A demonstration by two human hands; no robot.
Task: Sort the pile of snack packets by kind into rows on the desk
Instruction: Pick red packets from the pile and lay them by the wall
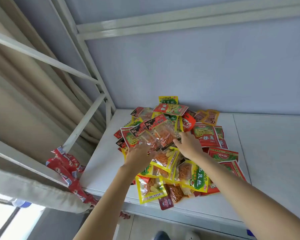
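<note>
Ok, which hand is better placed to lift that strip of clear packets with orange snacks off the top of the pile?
The right hand, probably: its fingers already pinch the strip of clear packets with orange snacks at its near edge. The left hand only lies flat against the strip's lower left corner.

Bright daylight, wide-angle bowed edges, perhaps slightly soft
</note>
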